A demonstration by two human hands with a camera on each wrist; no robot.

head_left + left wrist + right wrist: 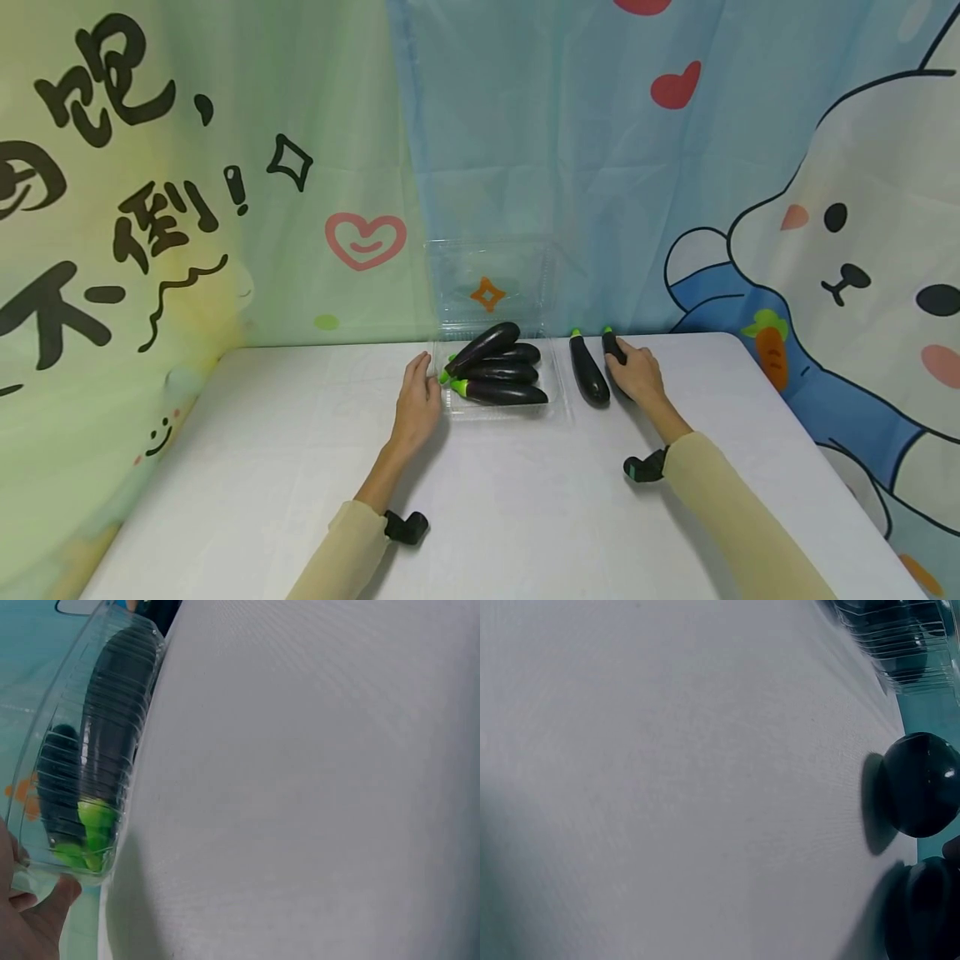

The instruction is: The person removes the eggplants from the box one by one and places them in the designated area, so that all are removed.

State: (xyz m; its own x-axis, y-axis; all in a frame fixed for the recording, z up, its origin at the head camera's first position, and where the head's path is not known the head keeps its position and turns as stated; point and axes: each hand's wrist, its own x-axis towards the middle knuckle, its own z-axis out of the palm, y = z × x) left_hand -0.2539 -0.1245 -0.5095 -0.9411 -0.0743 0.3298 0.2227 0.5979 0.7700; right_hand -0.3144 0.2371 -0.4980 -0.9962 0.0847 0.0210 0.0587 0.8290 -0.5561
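By the straight-fingered left hand (417,408), a clear box (553,383) is being touched near the tabletop's (525,500) far edge; by the right hand (641,377), a loose eggplant (613,346) is being gripped.

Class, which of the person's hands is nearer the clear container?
Left: the left hand touches the clear container at its left end; the right hand, farther right, holds an eggplant.

Behind the white tabletop (525,517) hangs a printed curtain (540,167), green and yellow at left, blue at right, showing black lettering (49,342), 1 pink smiling heart (365,247), 1 white cartoon animal (877,242) and an orange carrot (772,360).
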